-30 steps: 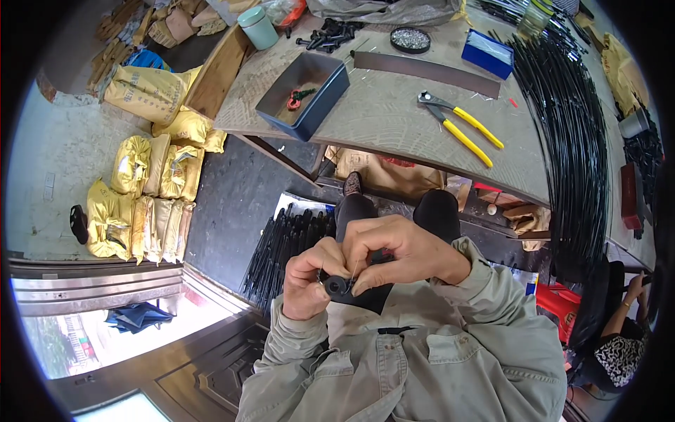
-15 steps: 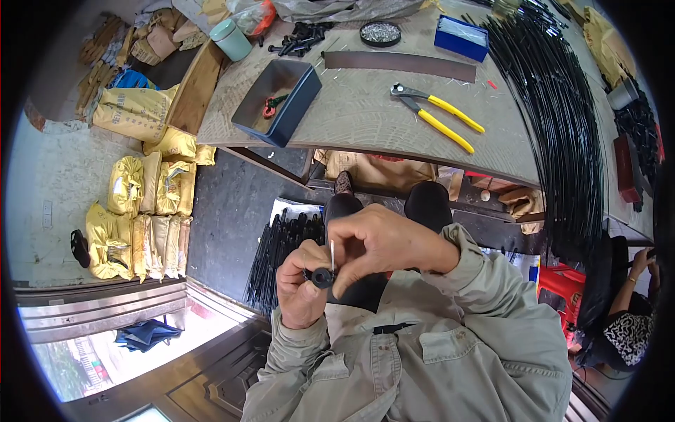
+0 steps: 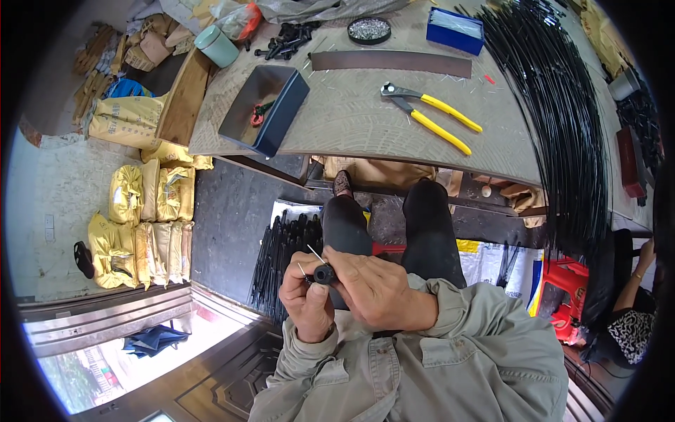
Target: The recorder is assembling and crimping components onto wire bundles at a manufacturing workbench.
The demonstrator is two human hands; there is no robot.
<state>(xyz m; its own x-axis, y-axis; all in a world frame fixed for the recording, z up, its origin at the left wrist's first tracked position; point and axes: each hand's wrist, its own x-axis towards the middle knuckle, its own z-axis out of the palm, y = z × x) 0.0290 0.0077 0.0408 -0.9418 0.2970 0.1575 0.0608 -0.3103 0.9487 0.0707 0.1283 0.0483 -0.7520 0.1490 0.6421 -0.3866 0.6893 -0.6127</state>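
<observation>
Over my lap, both hands meet at a short black tube-shaped part [image 3: 323,273] whose round, hollow end faces up. My left hand [image 3: 308,309] is closed around its left side, the thumb pressed against it. From the other side my right hand [image 3: 376,288] comes in, its fingers closed at the part's upper rim. A thin pale pin [image 3: 315,253] sticks out beside the right fingertips, slanting up to the left. Another thin pale piece [image 3: 301,269] shows by my left fingers. How far either goes into the part is hidden.
On the table [image 3: 337,126] lie yellow-handled nippers [image 3: 429,116], a dark bin [image 3: 271,112], a blue box of thin pins [image 3: 455,32] and a round black dish [image 3: 369,30]. Long black rods [image 3: 555,119] hang over the right edge. More black rods [image 3: 285,257] stand left of my legs.
My right hand has turned and moved down, closing in on the black part. The pale pin, upright before, now slants left. A second thin piece now shows by my left fingers.
</observation>
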